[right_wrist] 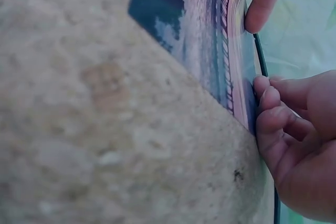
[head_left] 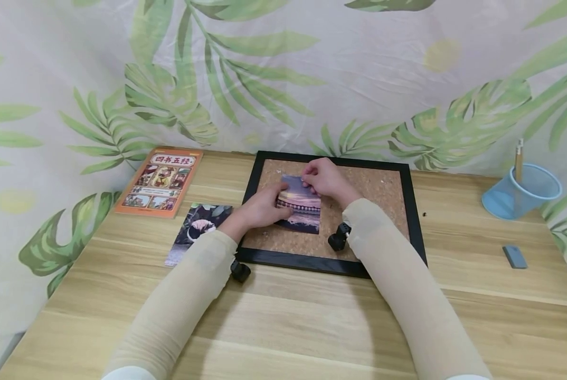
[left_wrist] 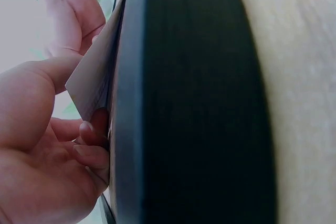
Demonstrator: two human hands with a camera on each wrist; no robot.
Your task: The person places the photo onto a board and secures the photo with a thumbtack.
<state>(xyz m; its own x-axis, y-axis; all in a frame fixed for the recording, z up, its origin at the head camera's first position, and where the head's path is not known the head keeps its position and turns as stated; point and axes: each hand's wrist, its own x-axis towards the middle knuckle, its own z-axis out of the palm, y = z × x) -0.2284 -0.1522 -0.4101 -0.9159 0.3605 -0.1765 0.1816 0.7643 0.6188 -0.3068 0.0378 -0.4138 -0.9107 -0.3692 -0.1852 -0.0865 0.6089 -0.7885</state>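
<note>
A photo print (head_left: pixel 301 211) of a sunset over water with a long pier lies on the cork board (head_left: pixel 274 240), its lower edge lifted off the cork. My left hand (head_left: pixel 263 206) holds its left side, the thumb over the picture and other fingers at and under the edge, as the left wrist view shows. At the photo's upper right corner, the fingertips of my right hand (head_left: pixel 325 179) pinch together on something small and pale, seemingly a push pin, mostly hidden. The right wrist view shows my right hand (right_wrist: pixel 299 135) curled close against the cork beside the photo (right_wrist: pixel 197 35).
Left of the black-framed board lie another photo (head_left: pixel 200 232), partly under my left forearm, and an orange comic book (head_left: pixel 160 182). To the right are a blue mesh cup (head_left: pixel 502 198) holding a pencil (head_left: pixel 518 163), a grey-blue eraser (head_left: pixel 515 257) and a tiny dark object (head_left: pixel 424 214).
</note>
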